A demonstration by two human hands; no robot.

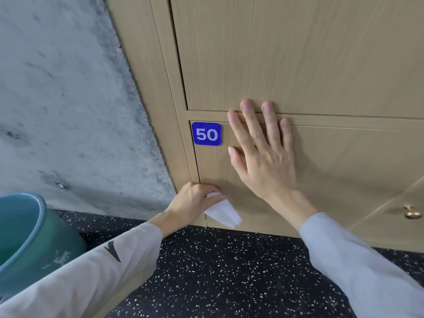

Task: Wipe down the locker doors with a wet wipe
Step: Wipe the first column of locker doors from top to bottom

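One hand (195, 200) grips crumpled wipe (223, 212) against woodgrain door (332, 171).

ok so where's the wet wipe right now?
In the head view, the wet wipe is low and centre-left, gripped by the left hand against the bottom left corner of locker door 50, below the blue number plate.

Two hands are at the lockers: the left hand (195, 200) at about seven o'clock of the numbered door, the right hand (261, 154) at its middle. One white wet wipe (223, 212) is there. I count three locker doors: the upper door (298, 53) at twelve o'clock, the door marked 50 (344, 180), and a third door (403, 203) at four o'clock. One blue number plate (206, 133), one brass knob (411, 213), one green bucket (29, 235) at eight o'clock.
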